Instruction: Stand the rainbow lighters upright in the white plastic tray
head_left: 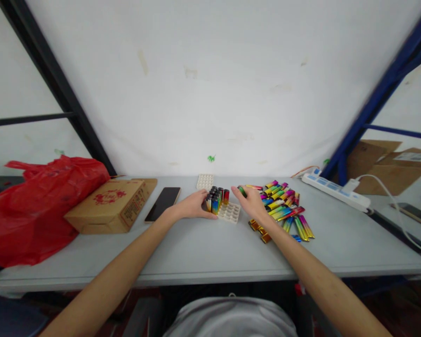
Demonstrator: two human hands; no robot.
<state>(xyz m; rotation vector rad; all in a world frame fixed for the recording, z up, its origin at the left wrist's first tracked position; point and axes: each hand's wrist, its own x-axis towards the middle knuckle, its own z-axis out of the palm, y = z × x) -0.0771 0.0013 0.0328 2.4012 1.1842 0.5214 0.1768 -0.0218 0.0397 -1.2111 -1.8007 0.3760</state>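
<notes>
My left hand (pixel 195 205) curves round the left side of a white tray with round holes (pixel 230 213), its thumb at the near edge and its fingers behind. In the tray's left part stand several shiny tubes with dark tops, like lighter casings (pixel 215 202), and a red one (pixel 226 196) among them. Just right of the tray, my right hand (pixel 250 202) is closed on a green shiny tube (pixel 243 191), mostly hidden by the fingers. Beyond that hand lies a loose pile of rainbow-coloured tubes (pixel 279 202), with gold ones (pixel 265 237) near my wrist.
A second white holed tray (pixel 205 181) lies by the wall. To the left are a dark phone (pixel 163 204), a cardboard box (pixel 108 206) and a red plastic bag (pixel 45 206). A white power strip (pixel 337 191) with a cable sits at right, near open cardboard (pixel 382 168).
</notes>
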